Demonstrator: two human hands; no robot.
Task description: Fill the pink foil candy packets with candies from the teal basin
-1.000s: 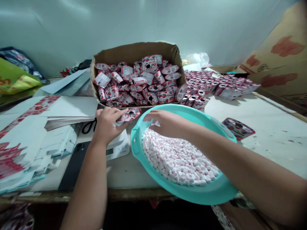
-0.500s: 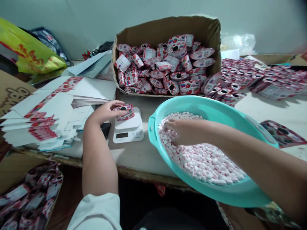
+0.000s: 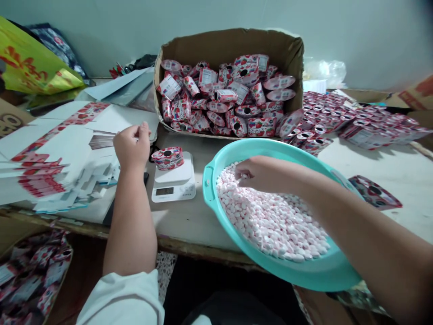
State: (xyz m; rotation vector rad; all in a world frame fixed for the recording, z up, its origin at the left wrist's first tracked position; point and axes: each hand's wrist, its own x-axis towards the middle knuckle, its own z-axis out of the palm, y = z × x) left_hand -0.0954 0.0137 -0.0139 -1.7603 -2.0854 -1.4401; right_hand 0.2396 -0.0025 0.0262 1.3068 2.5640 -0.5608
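My left hand is raised left of the kitchen scale, above the flat white cartons. Its fingers are curled in, hiding whatever they may hold. On the scale's platform stands a red strawberry-print packet with a dark round hole in its side, and no hand touches it. Digits on the scale's display are too blurred to read. My right hand is over the turquoise basin, its fingers closed on a few small pinkish-white candies. Many more candies fill the basin's bottom.
A cardboard box of printed packets stands behind the scale. Stacked packets lie to the right, with one flat packet nearer. Flat printed cartons cover the left side. Another box of packets is below the table edge.
My left hand has let go of the packet on the scale and moved up and left, its fingers curling. My right hand has risen slightly from the candies, fingers now closed.
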